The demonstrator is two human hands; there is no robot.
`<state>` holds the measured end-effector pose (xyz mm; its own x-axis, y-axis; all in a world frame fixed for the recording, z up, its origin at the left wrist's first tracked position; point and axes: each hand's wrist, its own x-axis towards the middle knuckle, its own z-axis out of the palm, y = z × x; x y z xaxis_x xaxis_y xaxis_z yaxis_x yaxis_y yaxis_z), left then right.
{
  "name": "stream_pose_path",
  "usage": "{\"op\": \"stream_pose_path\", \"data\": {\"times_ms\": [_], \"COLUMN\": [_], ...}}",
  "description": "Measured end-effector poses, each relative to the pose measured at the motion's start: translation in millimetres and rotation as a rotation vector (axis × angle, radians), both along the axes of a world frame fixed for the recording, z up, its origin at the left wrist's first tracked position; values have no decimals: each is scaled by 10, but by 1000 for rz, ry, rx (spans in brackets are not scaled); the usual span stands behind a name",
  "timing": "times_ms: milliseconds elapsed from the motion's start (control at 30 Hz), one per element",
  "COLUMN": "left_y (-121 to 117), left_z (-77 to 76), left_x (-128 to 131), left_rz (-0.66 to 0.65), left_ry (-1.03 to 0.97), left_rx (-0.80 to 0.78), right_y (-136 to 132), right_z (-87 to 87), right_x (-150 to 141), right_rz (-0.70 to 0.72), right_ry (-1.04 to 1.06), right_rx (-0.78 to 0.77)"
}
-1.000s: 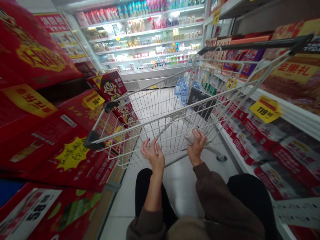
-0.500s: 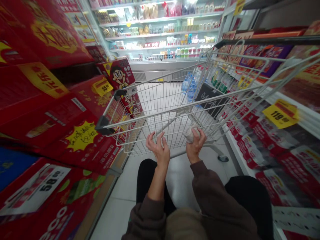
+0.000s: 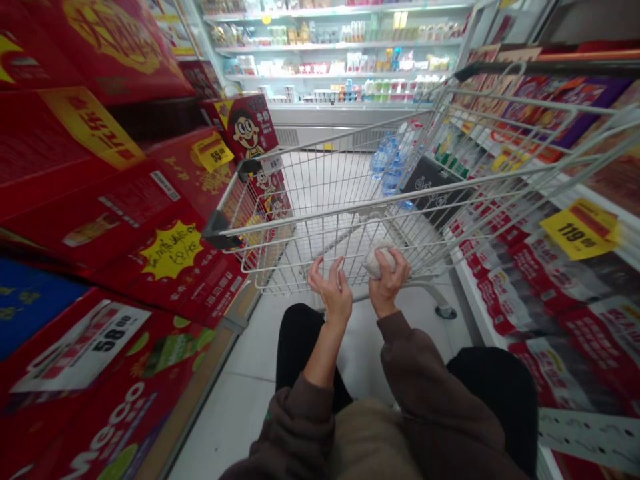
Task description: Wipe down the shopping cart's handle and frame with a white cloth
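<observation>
A metal shopping cart [image 3: 380,208] stands sideways in front of me, its wire side facing my knees. In my right hand [image 3: 393,280] is a crumpled greyish-white cloth [image 3: 376,259], with the fingers wrapped round it close to the lower wires. My left hand [image 3: 331,290] is beside the same wire side, further left. Its fingers are bent and spread apart, with nothing in them; whether the fingertips touch the wires I cannot tell. A dark panel with white symbols [image 3: 433,190] is at the cart's right part.
Red gift boxes [image 3: 165,193] are stacked close on the left. On the right, shelves hold red-and-white packs [image 3: 550,313] with a yellow price tag [image 3: 580,230]. Blue water bottles [image 3: 393,170] stand on the floor beyond the cart. A lit refrigerated display [image 3: 340,60] crosses the back.
The view has tilted down and shifted left, so the cart and shelves sit higher and further right. My left hand has come closer to my right, which still holds the cloth.
</observation>
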<state>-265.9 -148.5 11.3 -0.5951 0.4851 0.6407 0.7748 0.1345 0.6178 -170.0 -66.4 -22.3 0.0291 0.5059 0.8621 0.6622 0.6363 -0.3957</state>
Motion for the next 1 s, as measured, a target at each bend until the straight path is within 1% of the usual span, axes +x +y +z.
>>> {"op": "stream_pose_path", "data": {"times_ms": [67,133,167,233,367,433,500,600,667,767,833,900,1000], "left_y": [-23,-52,-67,-96,-143,-166,-190,-224,-241,-257,-267,-279,-300], "left_z": [17,19,15,3,-14,-23,-39,-71,-77,-54,-36,-33,-54], "left_x": [-48,-112,-148,-228,-415,-518,-616,-722,-749,-737,-722,-721,-746], "left_rz": [8,29,47,94,226,274,266,194,168,158,163,185,224], "left_ry": [-29,-50,-57,-69,-100,-106,-115,-148,-156,-148,-146,-135,-114], "left_rx": [0,6,17,56,145,158,136,64,45,85,116,127,128], "right_y": [-35,-97,-125,-157,-122,-112,-143,-235,-283,-295,-290,-305,-368], "right_z": [-114,-236,-268,-244,-45,-47,-140,-271,-242,-80,-22,-62,-203], "right_x": [-24,-26,-25,-37,-138,-183,-195,-174,-179,-255,-318,-353,-339], "right_rz": [38,109,134,149,148,136,129,170,189,196,189,174,210], "right_ry": [-1,-4,3,36,20,-3,-26,-81,-79,-64,-71,-87,-146], "right_rx": [-38,-68,-72,-43,21,23,4,-35,-27,22,48,32,-43]}}
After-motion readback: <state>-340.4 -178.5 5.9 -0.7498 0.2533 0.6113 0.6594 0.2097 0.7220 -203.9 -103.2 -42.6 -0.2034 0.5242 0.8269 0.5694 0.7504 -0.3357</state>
